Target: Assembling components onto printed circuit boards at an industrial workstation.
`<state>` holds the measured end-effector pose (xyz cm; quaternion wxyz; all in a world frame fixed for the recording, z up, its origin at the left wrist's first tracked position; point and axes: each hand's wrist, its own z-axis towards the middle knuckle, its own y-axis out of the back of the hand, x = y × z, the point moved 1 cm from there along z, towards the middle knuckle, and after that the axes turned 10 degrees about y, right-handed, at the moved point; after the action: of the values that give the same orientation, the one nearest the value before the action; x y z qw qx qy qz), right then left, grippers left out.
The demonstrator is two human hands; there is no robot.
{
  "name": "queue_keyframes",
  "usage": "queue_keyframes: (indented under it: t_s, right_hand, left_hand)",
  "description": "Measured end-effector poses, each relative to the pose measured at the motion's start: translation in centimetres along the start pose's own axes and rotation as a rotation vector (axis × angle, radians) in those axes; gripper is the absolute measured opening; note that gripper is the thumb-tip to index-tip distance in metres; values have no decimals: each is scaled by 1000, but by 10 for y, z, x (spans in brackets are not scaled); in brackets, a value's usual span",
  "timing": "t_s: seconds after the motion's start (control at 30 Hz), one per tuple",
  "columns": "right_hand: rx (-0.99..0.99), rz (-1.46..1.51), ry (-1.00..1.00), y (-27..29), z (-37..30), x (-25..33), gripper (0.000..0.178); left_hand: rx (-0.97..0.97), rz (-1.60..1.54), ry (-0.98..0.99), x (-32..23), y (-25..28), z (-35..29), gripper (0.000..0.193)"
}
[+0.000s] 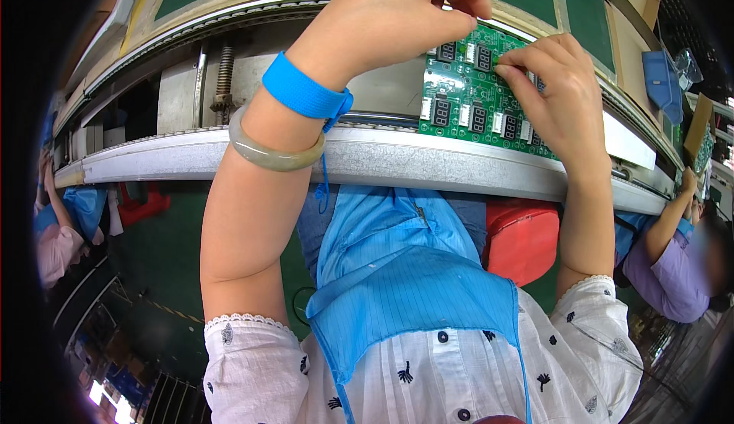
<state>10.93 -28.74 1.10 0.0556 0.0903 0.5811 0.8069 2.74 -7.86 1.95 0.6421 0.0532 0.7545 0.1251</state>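
A green circuit board panel (pixel 451 84) lies across the conveyor rails, carrying black digit displays (pixel 478 118) and white connectors (pixel 464 115) in rows. Above its far edge, my left hand (pixel 397 19) has thumb and fingertips drawn together; whatever may be between them is too small to make out. My right hand (pixel 562 91) is over the panel's right part, thumb and forefinger pinched just above the components. Its fingertips hide what they may hold, and the hand covers some displays. A blue wrist strap (pixel 302 91) and a pale bangle (pixel 275 151) circle my left wrist.
The near metal rail (pixel 382 152) runs between my body and the panel. A blue bin (pixel 661 84) stands at far right. Below the rail is a red stool (pixel 524 240). Co-workers sit along the line, one in a purple top (pixel 673 279) at right, another at left.
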Motion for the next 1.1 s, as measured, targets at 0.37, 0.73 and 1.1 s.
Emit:
queue_keyframes:
  t_s: [0.37, 0.73, 1.1]
  right_hand:
    - [-18, -82, -7, 0, -1, 7, 10]
    - [-225, 83, -60, 1, -1, -18, 11]
    - [-253, 182, -261, -1, -13, -30, 13]
  left_hand:
    - [-14, 3, -27, 1, 0, 0, 17]
    - [22, 67, -64, 0, -1, -3, 18]
    - [-3, 286, -247, 29, -14, 11, 18]
